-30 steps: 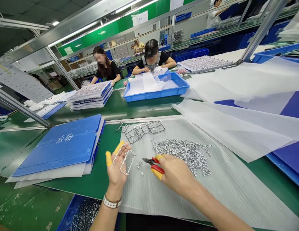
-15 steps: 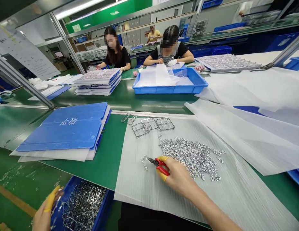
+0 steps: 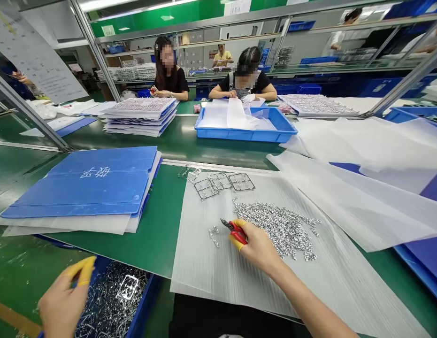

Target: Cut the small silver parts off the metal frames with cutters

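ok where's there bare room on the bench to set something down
Bare green tabletop shows between the blue board and white sheet; the sheet's near-left corner is bare too. Crowded: around the right hand, red-handled cutters and silver pieces.

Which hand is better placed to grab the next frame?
Probably the left hand: it looks empty, though farther off, by the blue bin. The right hand is nearer the silvery frames but holds red-handled nippers.

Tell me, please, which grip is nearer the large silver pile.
Right: the right grip is at the left edge of the pile; the left grip is farther off, by the blue bin.
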Available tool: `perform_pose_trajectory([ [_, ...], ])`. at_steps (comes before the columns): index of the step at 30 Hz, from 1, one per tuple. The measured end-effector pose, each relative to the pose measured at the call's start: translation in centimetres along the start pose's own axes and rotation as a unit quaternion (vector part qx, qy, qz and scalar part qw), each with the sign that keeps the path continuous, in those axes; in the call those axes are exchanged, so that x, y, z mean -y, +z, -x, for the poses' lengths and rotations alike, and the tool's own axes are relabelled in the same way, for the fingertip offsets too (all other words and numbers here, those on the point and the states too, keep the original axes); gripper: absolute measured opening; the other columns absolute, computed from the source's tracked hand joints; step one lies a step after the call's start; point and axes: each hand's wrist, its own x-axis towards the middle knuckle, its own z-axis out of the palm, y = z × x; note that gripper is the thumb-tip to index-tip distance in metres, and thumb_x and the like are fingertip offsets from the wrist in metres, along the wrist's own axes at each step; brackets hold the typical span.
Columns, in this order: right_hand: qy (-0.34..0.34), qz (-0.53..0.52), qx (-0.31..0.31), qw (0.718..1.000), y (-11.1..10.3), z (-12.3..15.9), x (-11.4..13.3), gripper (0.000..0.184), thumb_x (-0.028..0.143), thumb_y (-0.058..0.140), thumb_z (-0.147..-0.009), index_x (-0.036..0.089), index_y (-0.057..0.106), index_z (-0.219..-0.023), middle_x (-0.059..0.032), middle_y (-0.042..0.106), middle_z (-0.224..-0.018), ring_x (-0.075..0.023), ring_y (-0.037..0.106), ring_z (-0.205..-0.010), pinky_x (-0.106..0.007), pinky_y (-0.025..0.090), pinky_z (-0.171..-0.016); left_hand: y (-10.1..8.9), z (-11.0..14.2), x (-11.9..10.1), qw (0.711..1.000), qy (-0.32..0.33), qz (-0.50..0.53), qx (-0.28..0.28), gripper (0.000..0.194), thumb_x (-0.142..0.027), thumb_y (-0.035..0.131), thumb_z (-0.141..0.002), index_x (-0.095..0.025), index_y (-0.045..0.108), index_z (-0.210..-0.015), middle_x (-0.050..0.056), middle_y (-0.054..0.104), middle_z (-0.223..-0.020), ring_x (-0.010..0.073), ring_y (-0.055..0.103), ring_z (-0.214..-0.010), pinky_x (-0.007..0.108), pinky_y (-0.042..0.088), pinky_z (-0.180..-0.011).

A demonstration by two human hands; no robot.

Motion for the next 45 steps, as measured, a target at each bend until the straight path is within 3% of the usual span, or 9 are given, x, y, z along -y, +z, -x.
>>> perform_pose_trajectory([
  [2,-0.002,-0.022,-0.002,1.0,0.4,0.3,0.0,0.019,0.028,0.048,-0.079,0.022,0.059,-0.093,-0.0013,0.067,-0.076,-0.0186,0.06,-0.065,-0.029,0.042,-0.061,1.0,1.8,-7.2,0.98,0.173,0.096,0.009,0.021,-0.037,0.063,-0.077,-0.027,0.068,-0.095,0.002,0.07,-0.093,0.0222,0.063,-0.079,0.036,0.05,-0.071],
  [5,-0.011,-0.054,-0.008,0.998,0.9,0.7,0.0,0.021,0.029,0.048,-0.079,0.022,0.059,-0.096,-0.0012,0.067,-0.077,-0.0191,0.061,-0.069,-0.03,0.044,-0.064,3.9,4.6,-17.1,0.875,0.4,0.215,0.165,0.017,-0.021,0.054,-0.086,-0.025,0.064,-0.099,0.003,0.067,-0.086,0.0177,0.06,-0.08,0.031,0.049,-0.072],
  [9,-0.019,-0.081,-0.026,0.996,0.4,1.4,-1.0,0.022,0.03,0.05,-0.079,0.022,0.059,-0.098,-0.0024,0.068,-0.082,-0.0202,0.063,-0.074,-0.031,0.045,-0.067,8.1,7.2,-24.0,0.795,0.521,0.166,0.261,0.02,-0.013,0.05,-0.087,-0.022,0.063,-0.099,0.005,0.064,-0.087,0.0184,0.057,-0.081,0.034,0.047,-0.073],
  [13,-0.009,-0.103,-0.04,0.994,-0.6,2.2,-2.3,0.026,0.03,0.051,-0.079,0.021,0.058,-0.102,-0.0043,0.068,-0.089,-0.0215,0.063,-0.08,-0.033,0.046,-0.071,10.2,7.8,-24.9,0.783,0.538,0.127,0.285,0.017,-0.014,0.054,-0.085,-0.021,0.062,-0.098,0.005,0.061,-0.088,0.0193,0.057,-0.083,0.036,0.046,-0.073],
  [18,-0.012,-0.116,-0.031,0.993,-0.9,2.3,-3.0,0.026,0.03,0.052,-0.078,0.02,0.058,-0.102,-0.0048,0.068,-0.089,-0.0212,0.063,-0.08,-0.034,0.047,-0.073,10.0,7.7,-24.9,0.782,0.536,0.113,0.297,0.014,-0.014,0.054,-0.086,-0.021,0.06,-0.096,0.005,0.061,-0.09,0.0189,0.058,-0.085,0.036,0.046,-0.074],
  [26,-0.018,-0.186,-0.018,0.982,-1.0,2.0,-2.7,0.023,0.03,0.056,-0.076,0.022,0.06,-0.097,-0.0031,0.067,-0.084,-0.0206,0.061,-0.075,-0.034,0.046,-0.07,8.8,7.7,-24.5,0.81,0.519,0.193,0.192,0.016,-0.011,0.052,-0.088,-0.02,0.054,-0.101,0.006,0.068,-0.095,0.0172,0.063,-0.081,0.032,0.045,-0.069],
  [30,0.004,-0.348,0.011,0.937,0.0,1.5,-1.7,0.019,0.033,0.06,-0.075,0.022,0.059,-0.091,-0.0016,0.066,-0.082,-0.0195,0.061,-0.076,-0.033,0.048,-0.071,8.8,7.9,-26.1,0.808,0.523,0.239,0.131,0.02,-0.008,0.055,-0.085,-0.019,0.053,-0.101,0.003,0.067,-0.082,0.0152,0.059,-0.067,0.03,0.043,-0.062],
  [38,0.066,-0.548,-0.07,0.831,1.0,0.5,-0.6,0.032,0.04,0.074,-0.064,0.021,0.06,-0.086,-0.0006,0.062,-0.083,-0.0185,0.059,-0.08,-0.032,0.047,-0.077,10.2,10.1,-29.9,0.786,0.515,0.331,0.09,0.025,-0.001,0.051,-0.084,-0.019,0.051,-0.101,0.005,0.063,-0.084,0.0161,0.057,-0.074,0.031,0.047,-0.065],
  [45,0.032,-0.484,-0.073,0.872,0.4,0.4,-2.2,0.022,0.035,0.065,-0.073,0.021,0.055,-0.087,-0.0002,0.06,-0.081,-0.0172,0.058,-0.077,-0.031,0.048,-0.073,10.2,11.2,-30.0,0.796,0.487,0.312,0.178,0.021,-0.008,0.052,-0.085,-0.021,0.056,-0.101,0.007,0.064,-0.095,0.0178,0.058,-0.082,0.034,0.05,-0.071],
])
